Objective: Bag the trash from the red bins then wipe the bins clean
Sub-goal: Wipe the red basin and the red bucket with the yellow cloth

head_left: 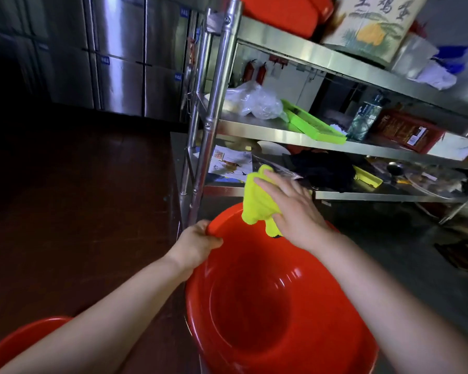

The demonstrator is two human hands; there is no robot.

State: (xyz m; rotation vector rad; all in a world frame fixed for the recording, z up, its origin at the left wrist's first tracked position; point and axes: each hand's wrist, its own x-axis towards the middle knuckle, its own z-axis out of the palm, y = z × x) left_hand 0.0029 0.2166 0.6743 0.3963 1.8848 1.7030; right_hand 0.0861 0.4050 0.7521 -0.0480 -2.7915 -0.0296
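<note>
Clearly the wiping stage is under way: the red bin (268, 306) sits low in the near centre, tilted so its open mouth faces the person, and its inside looks free of trash. The left hand (195, 242) curls over the rim on the left, thumb inside, likely to steady the bin against the push of wiping. The right hand (292, 209) lies with fingers spread flat on a yellow cloth (256, 203), pressing it at the far rim. A second red bin (19, 344) shows at the near left corner. Behind stands a steel shelf rack (281, 130), cluttered.
</note>
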